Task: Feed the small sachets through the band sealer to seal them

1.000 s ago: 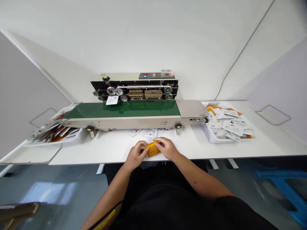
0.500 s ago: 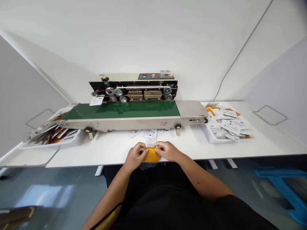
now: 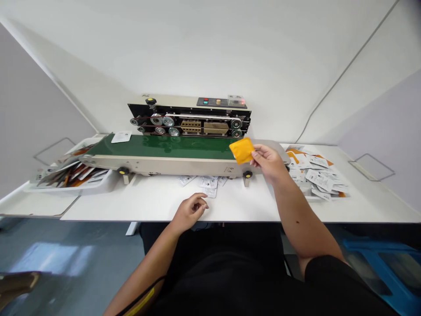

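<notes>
My right hand [image 3: 268,163] pinches a small orange sachet [image 3: 241,150] by one edge and holds it up above the right end of the green conveyor belt [image 3: 164,147]. My left hand [image 3: 190,213] rests on the white table [image 3: 131,206] with its fingers loosely curled and holds nothing. Nearest to it, a little farther off, lies a small pile of white printed sachets [image 3: 208,183]. A white sachet [image 3: 121,137] lies on the belt at its far left, in front of the band sealer [image 3: 189,117].
A white tray of dark and orange sachets [image 3: 75,188] stands at the left end of the table. At the right, a white tray [image 3: 304,193] holds a heap of white and orange sachets. A blue crate or stool [image 3: 381,263] stands on the floor at the lower right.
My hands have parted. The orange sachet has gone from between them up and to the right, in my right hand. The white sachet has travelled left along the belt.
</notes>
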Motion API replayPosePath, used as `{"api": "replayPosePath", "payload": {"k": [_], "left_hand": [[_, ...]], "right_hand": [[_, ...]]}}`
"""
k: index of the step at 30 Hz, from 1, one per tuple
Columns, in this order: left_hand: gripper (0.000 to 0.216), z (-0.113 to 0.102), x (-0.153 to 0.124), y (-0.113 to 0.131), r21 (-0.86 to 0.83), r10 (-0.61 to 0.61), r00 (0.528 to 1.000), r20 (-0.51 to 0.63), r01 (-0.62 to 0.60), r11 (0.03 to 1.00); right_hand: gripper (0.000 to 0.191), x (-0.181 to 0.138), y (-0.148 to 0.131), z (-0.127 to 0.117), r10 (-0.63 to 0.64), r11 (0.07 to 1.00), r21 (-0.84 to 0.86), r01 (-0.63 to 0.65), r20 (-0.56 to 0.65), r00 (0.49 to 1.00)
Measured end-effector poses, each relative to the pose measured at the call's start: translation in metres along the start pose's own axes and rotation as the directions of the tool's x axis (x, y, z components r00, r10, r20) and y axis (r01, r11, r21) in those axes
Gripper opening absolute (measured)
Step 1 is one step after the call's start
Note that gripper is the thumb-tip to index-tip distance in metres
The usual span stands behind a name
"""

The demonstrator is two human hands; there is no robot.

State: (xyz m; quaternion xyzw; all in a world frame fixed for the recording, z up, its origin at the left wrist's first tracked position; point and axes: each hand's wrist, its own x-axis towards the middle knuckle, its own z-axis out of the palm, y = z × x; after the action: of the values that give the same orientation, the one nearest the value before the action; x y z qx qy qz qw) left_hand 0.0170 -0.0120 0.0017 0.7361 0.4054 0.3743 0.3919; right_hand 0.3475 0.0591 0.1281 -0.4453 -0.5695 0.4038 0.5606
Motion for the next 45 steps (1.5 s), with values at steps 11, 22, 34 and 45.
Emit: {"api": "replayPosePath", "payload": {"k": [11,22,34,45], "left_hand": [[0.027,0.001,-0.001,-0.001,0.05,0.003,0.999,0.035,-0.005,0.999],[0.025,0.002,-0.001,0.002,0.093,-0.006,0.999,0.049,0.001,0.996],[0.024,0.003,-0.001,0.002,0.179,0.029,0.999,0.031,-0.034,0.983],[0.023,0.003,0.0,0.004,0.206,0.034,0.998,0.047,-0.043,0.978]], "right_hand": [[0.033,0.034,0.012,-0.009,-0.018,1.0,-0.02,0.012,-0.321,0.947],[0.031,0.04,0.007,-0.015,-0.231,0.973,-0.104,0.207,-0.357,0.905],[0.028,0.046,0.017,-0.021,-0.248,0.963,-0.185,0.196,-0.33,0.911],[0.03,0.048,0.021,-0.016,-0.24,0.965,-0.168,0.2,-0.272,0.932]]}}
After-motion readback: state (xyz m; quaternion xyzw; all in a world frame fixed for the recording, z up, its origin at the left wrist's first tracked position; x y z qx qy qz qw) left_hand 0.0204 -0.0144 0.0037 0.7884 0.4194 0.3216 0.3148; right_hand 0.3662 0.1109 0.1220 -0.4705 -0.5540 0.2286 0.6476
